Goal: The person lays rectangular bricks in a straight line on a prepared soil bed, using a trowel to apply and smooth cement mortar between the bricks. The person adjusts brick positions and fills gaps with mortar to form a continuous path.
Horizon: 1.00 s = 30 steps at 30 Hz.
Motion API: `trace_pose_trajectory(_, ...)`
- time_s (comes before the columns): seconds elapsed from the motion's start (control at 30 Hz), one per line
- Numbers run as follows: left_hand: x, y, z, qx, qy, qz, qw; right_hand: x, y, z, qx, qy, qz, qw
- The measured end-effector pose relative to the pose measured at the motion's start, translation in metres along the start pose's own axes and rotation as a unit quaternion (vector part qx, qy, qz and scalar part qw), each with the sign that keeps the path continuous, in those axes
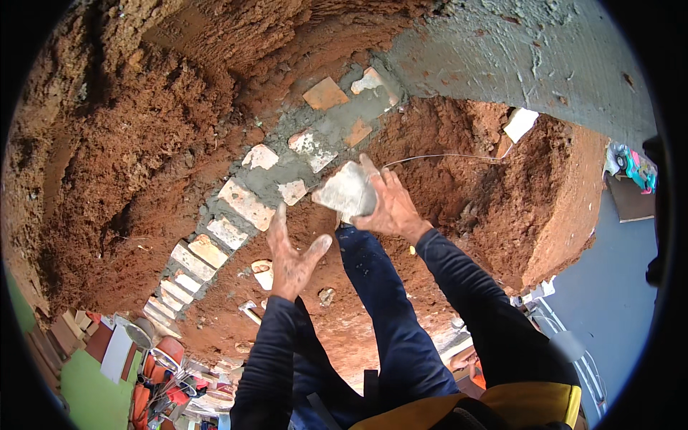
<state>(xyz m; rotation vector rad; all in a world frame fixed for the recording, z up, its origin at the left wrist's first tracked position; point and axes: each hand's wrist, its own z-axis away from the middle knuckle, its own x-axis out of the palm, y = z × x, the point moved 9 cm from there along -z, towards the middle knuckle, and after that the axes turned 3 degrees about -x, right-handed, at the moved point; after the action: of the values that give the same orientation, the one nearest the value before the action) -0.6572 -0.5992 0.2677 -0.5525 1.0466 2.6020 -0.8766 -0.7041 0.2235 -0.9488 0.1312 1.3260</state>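
Over at the far left I see a bank of rough red earth (136,129), and below it an orange bucket (169,349) among a jumble of gear. Next comes a row of pale bricks (192,261), set side by side in a curving strip of grey mortar (287,170) that climbs away to the right, with more scattered pieces along its upper stretch. The left hand (292,259) is held open just beside the strip, thumb spread wide from the fingers. To its right, the pale chunk (346,188) is gripped in the right hand (390,204), near the strip's edge; I can't tell whether it touches the mortar. Beyond that hand a thin line (444,155) runs over loose soil toward a white block (520,125), beneath a grey wall (534,64).
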Motion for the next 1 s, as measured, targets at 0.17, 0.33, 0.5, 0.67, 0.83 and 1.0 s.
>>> trace_pose_trajectory(0.17, 0.051, 0.01, 0.011, -0.183, -0.343, 0.236, 0.891, -0.039, -0.073, 0.084, -0.149, -0.066, -0.014, 0.986)
trace_pose_trajectory(0.33, 0.02, 0.012, 0.065, -0.252, -0.33, 0.397, 0.819, -0.05, -0.068, 0.064, -0.072, -0.12, -0.677, 0.723)
trace_pose_trajectory(0.5, -0.038, 0.041, 0.062, -0.223, -0.296, 0.512, 0.775, -0.006, -0.038, 0.095, 0.111, -0.127, -0.435, 0.884)
trace_pose_trajectory(0.67, -0.088, 0.045, 0.009, -0.167, -0.154, 0.474, 0.851, -0.044, -0.068, 0.165, -0.04, -0.179, -0.476, 0.86)
trace_pose_trajectory(0.83, -0.16, 0.029, -0.019, -0.087, -0.101, 0.182, 0.974, -0.143, 0.01, 0.18, 0.066, 0.22, -0.624, 0.747)
trace_pose_trajectory(1.0, -0.2, -0.039, 0.017, -0.162, -0.178, 0.272, 0.932, -0.164, 0.068, 0.187, 0.204, 0.13, -0.068, 0.968)
